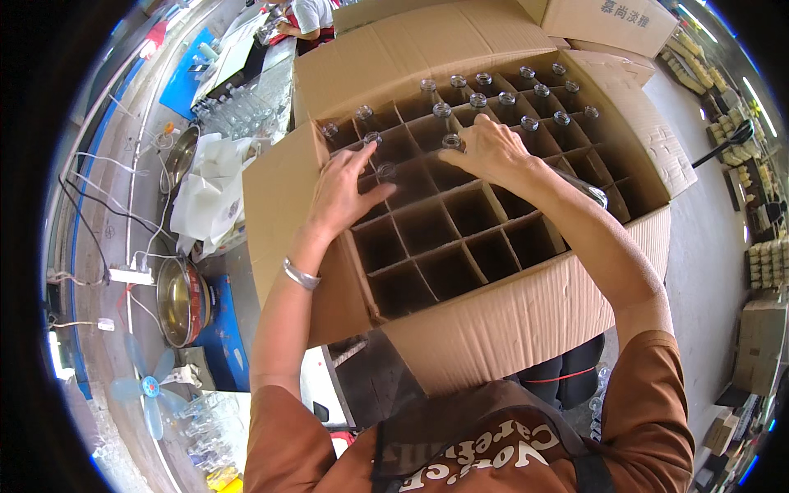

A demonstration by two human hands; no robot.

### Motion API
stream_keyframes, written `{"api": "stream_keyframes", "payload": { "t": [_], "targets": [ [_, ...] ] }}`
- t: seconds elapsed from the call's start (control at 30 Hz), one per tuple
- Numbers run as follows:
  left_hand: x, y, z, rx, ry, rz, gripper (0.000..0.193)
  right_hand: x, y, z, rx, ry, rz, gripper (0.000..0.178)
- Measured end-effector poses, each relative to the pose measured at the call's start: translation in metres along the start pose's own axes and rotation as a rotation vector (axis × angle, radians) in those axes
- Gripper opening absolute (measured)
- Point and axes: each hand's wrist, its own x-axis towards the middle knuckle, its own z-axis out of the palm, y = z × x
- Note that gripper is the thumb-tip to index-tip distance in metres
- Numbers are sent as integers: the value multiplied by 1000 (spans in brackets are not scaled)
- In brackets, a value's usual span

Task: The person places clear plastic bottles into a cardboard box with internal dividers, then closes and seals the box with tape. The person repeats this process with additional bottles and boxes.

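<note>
A large open cardboard box (493,316) stands before me, split by cardboard dividers (440,193) into many square cells. Clear glass bottles stand in the far cells, their round mouths showing. Over the left cells is my left hand (341,185), thumb and fingers apart. Its fingertips come close to one glass bottle (372,138), and a blurred bottle (386,171) sits lower between thumb and fingers. My right hand (497,154) reaches over the middle cells with fingers spread. A glass bottle (452,143) stands right by its thumb. Contact with it is unclear.
Folded-out flaps surround the box. At left are a metal pan (177,300), white crumpled sheets (209,193), cables and a blue fan (150,386). More glass bottles (234,111) crowd a far table, where a person (311,18) works. Stacked goods (768,264) line the right side.
</note>
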Motion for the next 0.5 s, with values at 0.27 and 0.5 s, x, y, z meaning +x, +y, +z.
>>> {"api": "stream_keyframes", "payload": {
  "t": [0.27,0.5],
  "targets": [
    [-16,14,18,104,115,-16,43,4,7,4,50,89,-1,50],
    [24,32,36,-278,80,-151,40,-1,32,-45,-14,233,-43,46]
  ]
}}
